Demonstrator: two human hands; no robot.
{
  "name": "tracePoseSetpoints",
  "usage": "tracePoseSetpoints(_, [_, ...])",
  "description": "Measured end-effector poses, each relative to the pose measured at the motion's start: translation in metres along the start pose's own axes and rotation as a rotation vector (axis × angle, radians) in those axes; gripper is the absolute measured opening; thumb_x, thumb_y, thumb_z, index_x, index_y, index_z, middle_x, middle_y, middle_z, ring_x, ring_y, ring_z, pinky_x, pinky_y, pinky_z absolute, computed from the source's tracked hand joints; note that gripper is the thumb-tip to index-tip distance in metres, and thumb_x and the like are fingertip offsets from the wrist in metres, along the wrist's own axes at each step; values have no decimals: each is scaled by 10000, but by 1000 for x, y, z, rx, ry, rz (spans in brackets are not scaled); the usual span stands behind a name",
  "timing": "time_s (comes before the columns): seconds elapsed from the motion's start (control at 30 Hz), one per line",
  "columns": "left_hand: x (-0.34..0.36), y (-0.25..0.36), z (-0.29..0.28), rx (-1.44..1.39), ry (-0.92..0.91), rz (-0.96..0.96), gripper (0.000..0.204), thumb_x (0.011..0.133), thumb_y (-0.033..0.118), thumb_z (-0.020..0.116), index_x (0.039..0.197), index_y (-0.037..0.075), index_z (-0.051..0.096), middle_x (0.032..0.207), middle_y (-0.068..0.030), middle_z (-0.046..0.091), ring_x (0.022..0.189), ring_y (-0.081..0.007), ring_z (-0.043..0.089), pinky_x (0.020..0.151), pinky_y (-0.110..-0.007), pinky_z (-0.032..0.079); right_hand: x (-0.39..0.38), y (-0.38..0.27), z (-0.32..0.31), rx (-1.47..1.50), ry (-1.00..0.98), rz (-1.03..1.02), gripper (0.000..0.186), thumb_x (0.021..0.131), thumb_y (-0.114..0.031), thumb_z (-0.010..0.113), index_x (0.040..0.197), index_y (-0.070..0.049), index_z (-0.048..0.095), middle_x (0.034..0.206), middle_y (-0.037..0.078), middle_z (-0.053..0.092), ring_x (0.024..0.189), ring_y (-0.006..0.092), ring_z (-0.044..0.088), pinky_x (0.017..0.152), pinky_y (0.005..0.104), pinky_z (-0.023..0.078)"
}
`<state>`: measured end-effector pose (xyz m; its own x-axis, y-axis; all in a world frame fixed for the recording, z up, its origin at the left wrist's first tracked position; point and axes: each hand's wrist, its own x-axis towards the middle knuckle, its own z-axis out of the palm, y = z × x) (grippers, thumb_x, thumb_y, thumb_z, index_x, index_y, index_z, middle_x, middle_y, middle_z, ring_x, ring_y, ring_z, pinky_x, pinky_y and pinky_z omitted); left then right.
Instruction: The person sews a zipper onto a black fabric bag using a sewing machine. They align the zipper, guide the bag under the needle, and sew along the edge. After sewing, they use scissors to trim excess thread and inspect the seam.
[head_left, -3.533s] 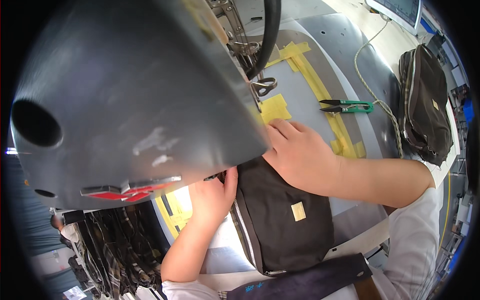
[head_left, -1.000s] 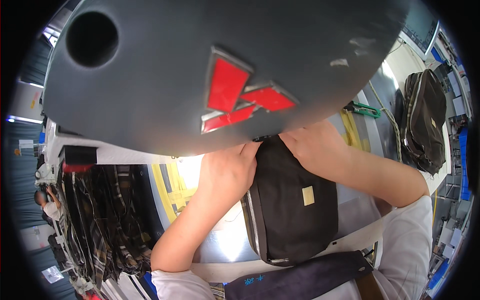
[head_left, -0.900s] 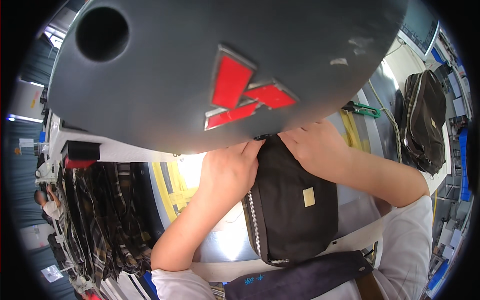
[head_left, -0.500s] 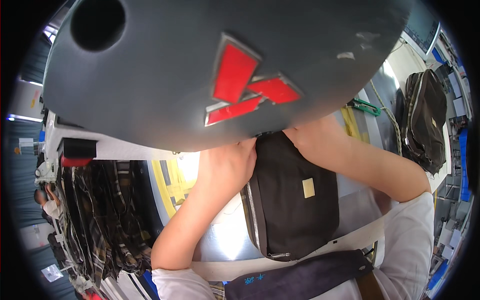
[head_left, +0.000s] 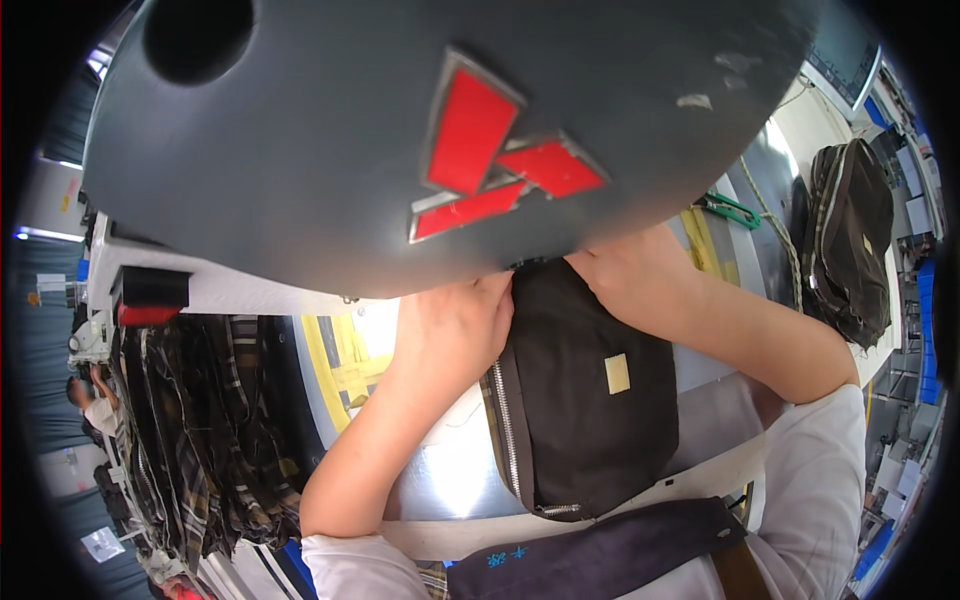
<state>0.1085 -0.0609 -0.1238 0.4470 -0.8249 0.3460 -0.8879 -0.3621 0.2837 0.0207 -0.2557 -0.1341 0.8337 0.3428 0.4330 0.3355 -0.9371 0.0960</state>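
Note:
A dark brown fabric bag [head_left: 600,440] lies on the worktable in front of me, its top end running under the big grey sewing machine head [head_left: 330,160]. It has a silver zipper along its left side and bottom corner, and a small cream label [head_left: 618,374]. My left hand [head_left: 455,315] is closed on the bag's upper left edge, thumb side against the cloth. From the right, my right hand [head_left: 640,280] grips the upper right edge with bent fingers. The machine head covers the fingertips of both hands and the bag's far end.
Several dark plaid fabric pieces [head_left: 200,430] hang at the left. Green-handled thread snips [head_left: 733,210] and a cord [head_left: 778,230] lie right of the machine. A second dark bag [head_left: 850,245] stands farther right, below a screen [head_left: 845,50]. Another person [head_left: 100,405] works far left.
The machine head appears slightly higher in view. Both hands keep their hold on the bag, which has hardly moved.

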Motion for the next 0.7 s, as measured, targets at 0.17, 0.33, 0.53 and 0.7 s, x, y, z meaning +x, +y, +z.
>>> tracePoseSetpoints(0.17, [-3,0,2,8,-11,-6,298,754,-29,624,1035,56,673,939,-101,666,771,-299,643,658,-378,522,-1,-1,-1,-5,2,16,225,725,-114,591,916,-9,650,934,43,560,915,179,568,765,291,505])
tracePoseSetpoints(0.33, [-2,7,6,-79,27,66,304,764,2,658,1065,45,663,1057,-89,658,895,-281,641,774,-373,525,-14,-2,-6,7,-12,77,302,749,-118,588,1020,0,653,1003,50,588,933,188,569,761,306,509])
tracePoseSetpoints(0.53, [-3,11,14,-184,70,-55,261,816,91,695,1067,33,652,1001,-88,658,831,-233,633,743,-338,512,-30,1,-5,201,59,203,251,757,-64,610,997,-53,682,967,32,610,905,213,587,719,317,523])
tracePoseSetpoints(0.7, [-2,20,-2,-410,-161,-444,236,819,153,723,1007,22,667,723,-50,597,603,-143,539,583,-287,454,-37,2,-7,572,101,226,217,743,7,641,922,-101,699,893,28,636,851,239,609,711,347,509])
